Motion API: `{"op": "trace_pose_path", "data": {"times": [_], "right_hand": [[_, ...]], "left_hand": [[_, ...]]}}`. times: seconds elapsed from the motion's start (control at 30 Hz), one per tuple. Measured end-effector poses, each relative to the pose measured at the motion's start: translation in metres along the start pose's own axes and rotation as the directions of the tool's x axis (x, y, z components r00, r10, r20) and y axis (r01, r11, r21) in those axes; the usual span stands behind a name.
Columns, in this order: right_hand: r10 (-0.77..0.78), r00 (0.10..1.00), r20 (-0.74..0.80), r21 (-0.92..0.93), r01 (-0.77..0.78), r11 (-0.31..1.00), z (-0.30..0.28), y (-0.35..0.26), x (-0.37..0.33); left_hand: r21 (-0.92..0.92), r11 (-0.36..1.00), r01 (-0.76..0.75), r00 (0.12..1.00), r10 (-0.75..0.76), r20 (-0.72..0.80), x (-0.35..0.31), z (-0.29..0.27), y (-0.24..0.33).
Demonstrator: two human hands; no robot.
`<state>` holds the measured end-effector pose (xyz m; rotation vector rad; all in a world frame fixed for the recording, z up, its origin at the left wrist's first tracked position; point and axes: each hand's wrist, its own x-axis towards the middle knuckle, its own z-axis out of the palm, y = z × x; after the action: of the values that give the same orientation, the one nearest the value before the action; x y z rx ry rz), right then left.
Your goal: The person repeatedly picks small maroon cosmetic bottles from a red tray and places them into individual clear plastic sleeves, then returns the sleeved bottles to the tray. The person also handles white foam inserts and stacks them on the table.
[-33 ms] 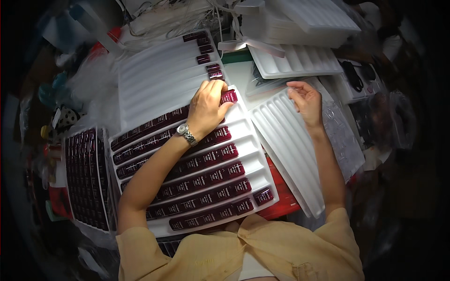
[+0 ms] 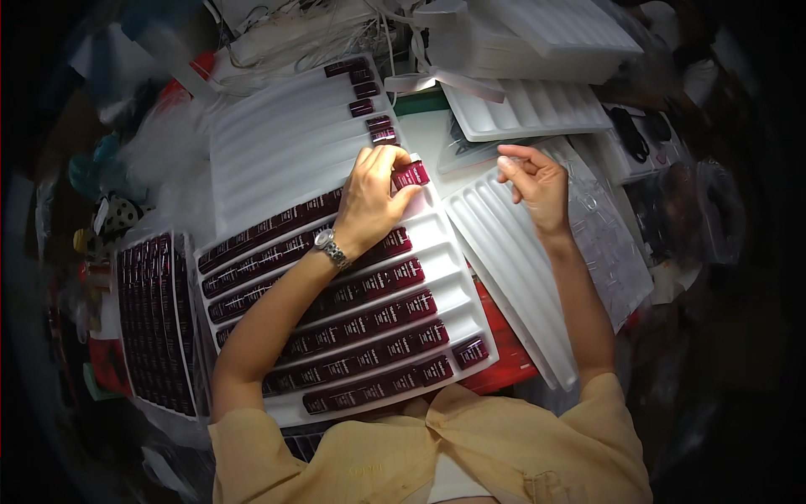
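Observation:
A white ribbed tray (image 2: 456, 254) lies in front of me, with rows of small dark red boxes (image 2: 363, 320) in its grooves. My left hand (image 2: 369, 197), a metal watch on its wrist, rests over the far end of the tray. Its thumb and forefinger are closed around a dark red box (image 2: 410, 175) at the right end of the farthest row. To the right, my right hand (image 2: 541, 189) is raised above an unfilled white tray (image 2: 504, 252). Its thumb and fingertips come together in a pinch; whether anything small is between them cannot be made out.
Beyond the filled tray lies another white tray (image 2: 269, 151) with several dark red boxes along its right edge. White trays (image 2: 525, 109) are stacked at the far right. At left stands a wrapped filled tray (image 2: 155, 323). Cables (image 2: 327, 38) tangle at the back.
My right hand has shifted slightly left, and its thumb has closed toward the fingertips. My left hand stays at the same box.

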<state>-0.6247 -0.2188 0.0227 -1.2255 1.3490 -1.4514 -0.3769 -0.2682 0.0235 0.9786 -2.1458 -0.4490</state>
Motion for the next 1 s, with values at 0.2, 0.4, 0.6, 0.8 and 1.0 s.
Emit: {"op": "trace_pose_path", "data": {"times": [0.2,0.4,0.6,0.8,1.0], "right_hand": [[-0.133,0.972,-0.195,0.299,0.188,0.936,0.081,-0.030,-0.019],[-0.291,0.953,-0.084,-0.003,0.291,0.957,0.079,-0.029,-0.035],[-0.111,0.988,0.111,-0.593,0.156,0.790,-0.022,-0.024,-0.029],[-0.049,0.988,0.145,-0.985,0.140,-0.100,-0.115,0.062,-0.034],[-0.178,0.956,0.233,-0.970,0.242,0.028,-0.147,0.062,-0.024]], "left_hand": [[-0.511,0.858,0.053,0.982,-0.138,-0.129,-0.008,0.014,0.073],[-0.729,0.660,0.183,0.934,-0.348,-0.080,-0.004,0.028,0.067],[-0.833,0.526,0.171,0.958,-0.288,0.014,-0.021,-0.042,0.031],[-0.427,0.861,0.275,0.961,-0.256,0.104,-0.115,-0.111,0.057],[-0.010,0.924,0.382,0.863,-0.353,0.360,-0.204,-0.185,0.090]]}}
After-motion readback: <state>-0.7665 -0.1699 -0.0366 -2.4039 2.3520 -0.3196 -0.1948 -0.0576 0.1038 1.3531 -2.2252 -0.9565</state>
